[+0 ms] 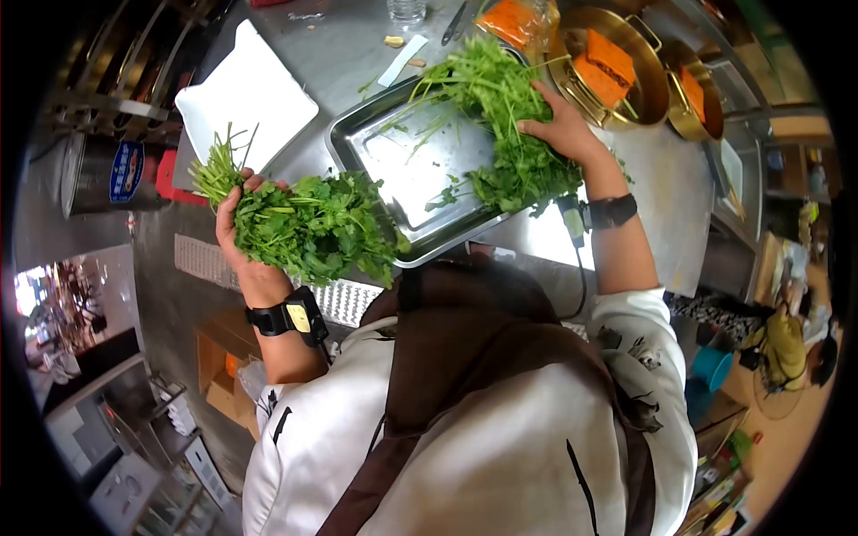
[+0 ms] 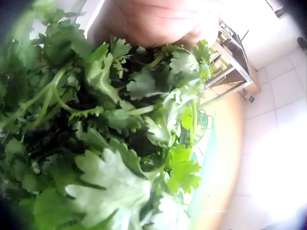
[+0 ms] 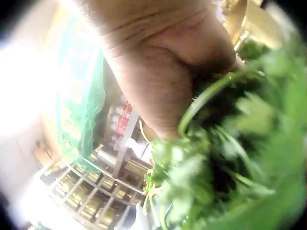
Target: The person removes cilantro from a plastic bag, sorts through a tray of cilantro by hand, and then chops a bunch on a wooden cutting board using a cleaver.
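In the head view my left hand (image 1: 231,223) grips a bunch of cilantro (image 1: 313,223) near its cut stems, which stick out at the far left. Its leaves spread rightward over the near left corner of a steel tray (image 1: 416,192). On the tray's right side my right hand (image 1: 567,129) holds a second, looser cilantro bunch (image 1: 527,174), thumb and fingers spread around it. A few leaf scraps lie on the tray floor. Leaves (image 2: 110,182) fill much of the left wrist view, under the palm. In the right wrist view, greens (image 3: 201,177) hide the fingertips.
A white plastic tray (image 1: 246,94) lies at the back left of the steel table. Brass-coloured pots (image 1: 657,76) holding orange packs (image 1: 606,67) stand at the back right. Behind the steel tray are a pale strip (image 1: 403,61) and a dark-handled tool (image 1: 454,24).
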The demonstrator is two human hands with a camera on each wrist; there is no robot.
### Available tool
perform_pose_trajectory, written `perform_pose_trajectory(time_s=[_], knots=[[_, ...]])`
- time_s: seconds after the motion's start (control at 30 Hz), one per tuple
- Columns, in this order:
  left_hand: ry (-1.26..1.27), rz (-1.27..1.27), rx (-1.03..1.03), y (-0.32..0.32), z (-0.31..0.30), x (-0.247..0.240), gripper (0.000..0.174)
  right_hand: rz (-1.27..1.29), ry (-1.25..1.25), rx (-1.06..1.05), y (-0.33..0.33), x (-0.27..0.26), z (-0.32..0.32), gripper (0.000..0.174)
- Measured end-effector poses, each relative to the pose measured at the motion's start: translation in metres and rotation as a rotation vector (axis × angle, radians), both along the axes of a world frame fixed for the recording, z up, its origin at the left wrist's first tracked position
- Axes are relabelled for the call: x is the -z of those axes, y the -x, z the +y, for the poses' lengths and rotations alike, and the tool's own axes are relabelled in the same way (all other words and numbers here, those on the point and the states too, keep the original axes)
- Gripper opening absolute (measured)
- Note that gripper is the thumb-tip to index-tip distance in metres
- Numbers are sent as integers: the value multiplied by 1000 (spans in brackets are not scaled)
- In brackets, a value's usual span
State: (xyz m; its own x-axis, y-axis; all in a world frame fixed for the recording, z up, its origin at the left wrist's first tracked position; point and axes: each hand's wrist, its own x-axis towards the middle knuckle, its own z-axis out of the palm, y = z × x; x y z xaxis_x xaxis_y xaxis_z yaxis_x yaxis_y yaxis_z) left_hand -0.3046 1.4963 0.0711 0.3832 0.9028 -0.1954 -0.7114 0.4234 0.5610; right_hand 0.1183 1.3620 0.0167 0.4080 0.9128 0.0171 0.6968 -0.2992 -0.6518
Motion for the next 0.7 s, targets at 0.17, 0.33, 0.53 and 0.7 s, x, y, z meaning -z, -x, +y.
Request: perform_pose_trajectory(time_s=[0.17,0.33,0.53,0.7], knots=[[-49,-125,136,-16,20,-15,24,18,-235,271,21,-19,-36,56],[-87,-163,216,-39,48,-8,23,445,-346,492,31,-14,-112,44],[-71,62,260,-79,71,18,17,462,-369,731,42,15,-198,40],[-73,209,205,-113,63,4,17,523,-342,857,56,16,-250,38]])
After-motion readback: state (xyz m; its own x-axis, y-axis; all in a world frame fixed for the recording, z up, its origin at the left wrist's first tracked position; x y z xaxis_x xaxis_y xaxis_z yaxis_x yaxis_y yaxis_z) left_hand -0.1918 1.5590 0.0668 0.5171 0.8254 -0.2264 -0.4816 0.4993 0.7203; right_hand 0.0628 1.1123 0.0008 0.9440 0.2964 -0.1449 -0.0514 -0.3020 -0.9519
